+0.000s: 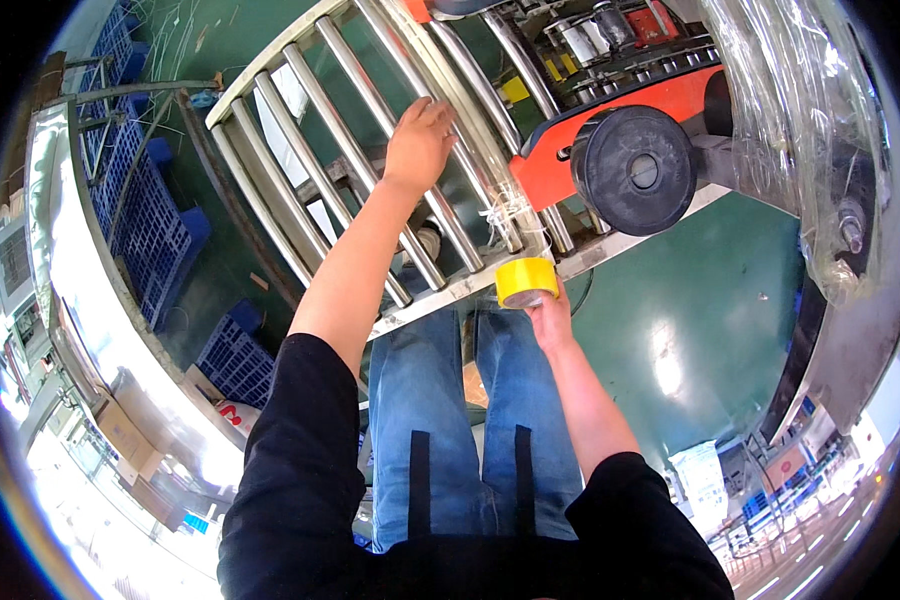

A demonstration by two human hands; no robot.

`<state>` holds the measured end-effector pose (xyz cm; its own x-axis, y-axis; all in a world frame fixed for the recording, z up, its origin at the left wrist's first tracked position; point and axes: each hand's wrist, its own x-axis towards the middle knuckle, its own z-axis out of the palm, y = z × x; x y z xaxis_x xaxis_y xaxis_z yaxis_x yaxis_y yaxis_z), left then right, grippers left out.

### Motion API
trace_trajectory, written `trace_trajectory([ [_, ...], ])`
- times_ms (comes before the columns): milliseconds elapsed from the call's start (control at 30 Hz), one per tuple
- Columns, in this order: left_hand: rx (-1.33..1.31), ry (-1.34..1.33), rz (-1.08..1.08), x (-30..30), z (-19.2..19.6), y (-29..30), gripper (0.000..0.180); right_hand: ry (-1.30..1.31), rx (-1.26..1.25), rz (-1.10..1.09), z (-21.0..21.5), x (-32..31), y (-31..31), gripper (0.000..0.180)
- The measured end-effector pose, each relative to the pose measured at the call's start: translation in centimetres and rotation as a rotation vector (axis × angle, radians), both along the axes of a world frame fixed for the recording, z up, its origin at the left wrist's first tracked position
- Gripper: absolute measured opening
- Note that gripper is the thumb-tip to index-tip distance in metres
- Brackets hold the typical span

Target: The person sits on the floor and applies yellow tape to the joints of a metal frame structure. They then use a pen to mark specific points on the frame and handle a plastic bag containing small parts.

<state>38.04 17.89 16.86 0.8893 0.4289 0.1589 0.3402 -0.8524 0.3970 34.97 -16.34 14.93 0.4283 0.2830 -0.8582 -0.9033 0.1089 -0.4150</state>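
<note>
My right hand (550, 318) grips a roll of yellow tape (526, 270) just above the near rail of a roller conveyor (450, 292). The core of the roll faces partly toward me. Farther off and to the left, my left hand (419, 148) reaches over the metal rollers (345, 140). Its fingers are stretched toward the conveyor's cross rail, slightly bent, and hold nothing that I can see. Whether the fingertips touch the rail or a roller, I cannot tell. Frayed white strands (508, 210) cling to the cross rail between the two hands.
An orange machine housing (560, 160) with a big black wheel (634, 171) stands right of the conveyor. Clear plastic film (800, 110) hangs at the upper right. Blue pallets (155, 215) lie at the left. My legs in jeans (420, 400) are close against the conveyor's near edge.
</note>
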Motion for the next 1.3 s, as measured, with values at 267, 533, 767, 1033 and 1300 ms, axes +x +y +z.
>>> trace_trajectory([
  [267, -1.522, 0.004, 0.823, 0.4, -7.0, -4.5, 0.027, 0.051, -0.014, -0.109, -0.4, -0.7, 0.0, 0.041],
  [533, -0.783, 0.148, 1.035, 2.5, -3.5, -6.2, 0.047, 0.026, 0.043, -0.108, 0.4, -1.5, 0.0, 0.039],
  [767, -1.746, -0.025, 0.608, 0.1, -5.6, -2.4, 0.022, 0.04, -0.008, -0.13, -0.2, -2.1, 0.4, 0.044],
  [1033, -0.782, 0.482, 0.823, 5.0, -1.2, -3.8, 0.038, 0.028, 0.001, -0.115, -2.2, -2.4, -1.1, 0.039],
  [1300, -1.218, 0.321, 0.698, 1.7, -3.9, -0.6, 0.033, 0.065, -0.026, -0.111, -0.3, -2.4, 0.3, 0.04],
])
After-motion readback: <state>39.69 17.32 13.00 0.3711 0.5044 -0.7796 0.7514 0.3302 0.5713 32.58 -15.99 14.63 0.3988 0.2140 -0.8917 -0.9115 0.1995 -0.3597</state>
